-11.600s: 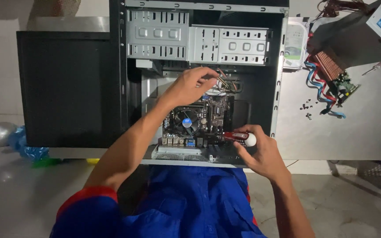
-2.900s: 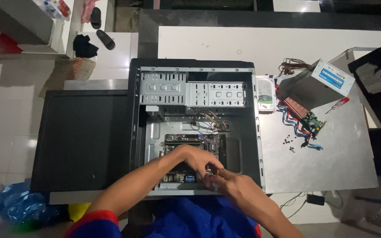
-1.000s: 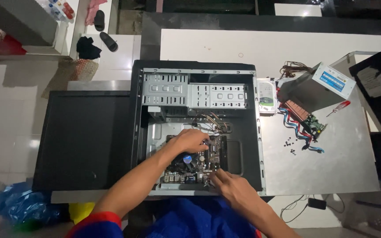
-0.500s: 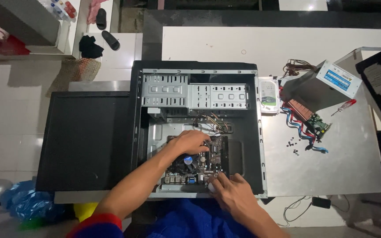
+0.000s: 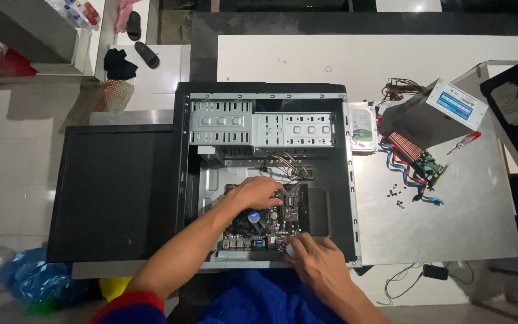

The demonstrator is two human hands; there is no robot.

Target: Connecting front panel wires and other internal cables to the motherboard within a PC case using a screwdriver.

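A: How far along does the work look, nearest first?

B: The motherboard (image 5: pixel 265 219) is seen lying flat inside the open case (image 5: pixel 265 180), near its front edge. It cannot be told whether it is screwed down. The drive bays (image 5: pixel 265 129) farther in are empty, and loose wires (image 5: pixel 286 168) are left unplugged above the board, so much appears undone.

A: And the hands?

B: The right hand (image 5: pixel 319 264) is rested palm down at the board's near right corner. Its fingers (image 5: pixel 304 243) are curled narrowly over something small and pale; what is pinched cannot be told. The left hand (image 5: pixel 259 192) is reached farther in, laid on the board's upper edge, fingers bent and closed on nothing visible.

A: Beyond the case?

B: On the tabletop (image 5: pixel 463 222), small screws (image 5: pixel 394 195), a card with cables (image 5: pixel 418 165), a hard drive (image 5: pixel 362 129), a power supply (image 5: pixel 436 117) and a red screwdriver (image 5: pixel 464 142) are laid out, uninstalled.
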